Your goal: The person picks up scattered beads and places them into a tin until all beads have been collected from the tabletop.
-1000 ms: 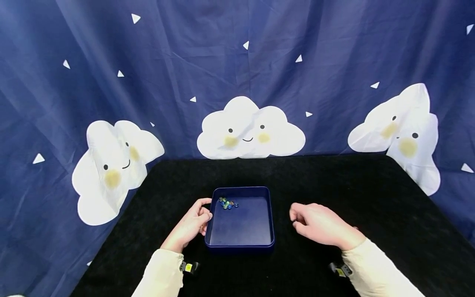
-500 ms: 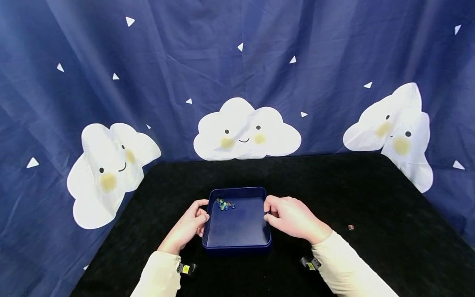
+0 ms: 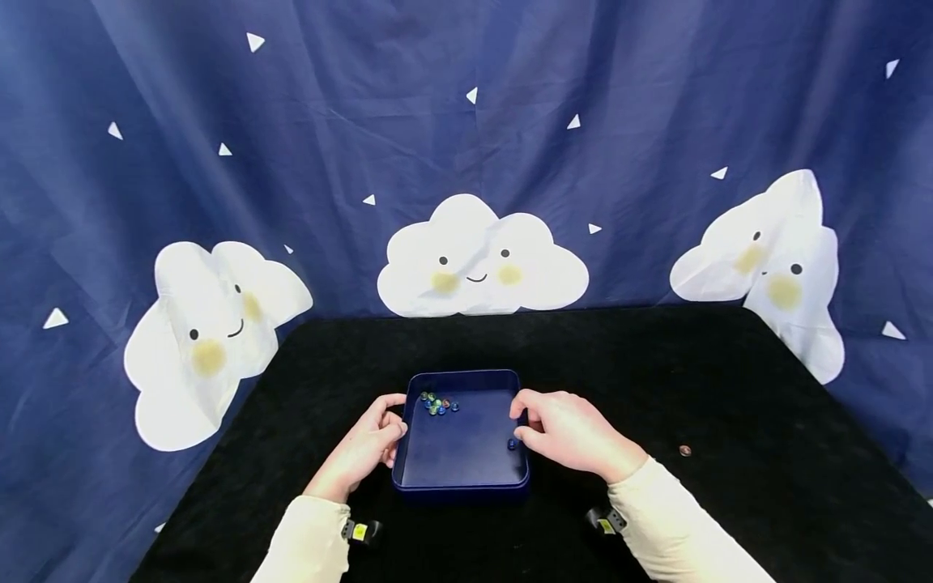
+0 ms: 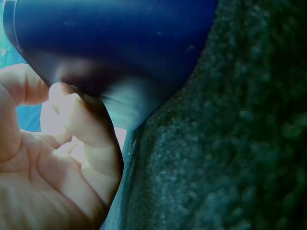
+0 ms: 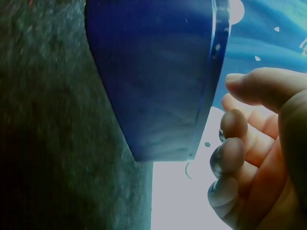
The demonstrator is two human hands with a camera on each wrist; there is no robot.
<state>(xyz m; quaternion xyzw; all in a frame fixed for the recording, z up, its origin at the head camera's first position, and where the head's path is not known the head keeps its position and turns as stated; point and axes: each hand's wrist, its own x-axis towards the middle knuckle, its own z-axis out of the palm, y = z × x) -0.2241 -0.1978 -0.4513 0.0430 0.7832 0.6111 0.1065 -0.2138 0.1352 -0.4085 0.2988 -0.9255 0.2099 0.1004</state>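
Note:
On the black cloth sits a square dark blue tray (image 3: pixel 466 488). Several glass marbles (image 3: pixel 436 404) cluster at its back left. A single dark blue marble (image 3: pixel 512 444) lies inside by the right wall. My left hand (image 3: pixel 364 445) holds the tray's left side, thumb and fingertips at the rim; in the left wrist view its curled fingers (image 4: pixel 88 124) meet the outer wall. Over the right rim is my right hand (image 3: pixel 572 429), thumb and index finger apart. The right wrist view shows nothing between its loosely bent fingers (image 5: pixel 228 158).
One brownish marble (image 3: pixel 685 450) lies on the black cloth (image 3: pixel 619 348) to the right of my right forearm. Behind the table hangs a blue curtain (image 3: pixel 328 162) with white clouds.
My right hand has moved left to the tray's right rim and parted its fingers. A dark blue marble now lies inside below them. The left hand stays at the tray.

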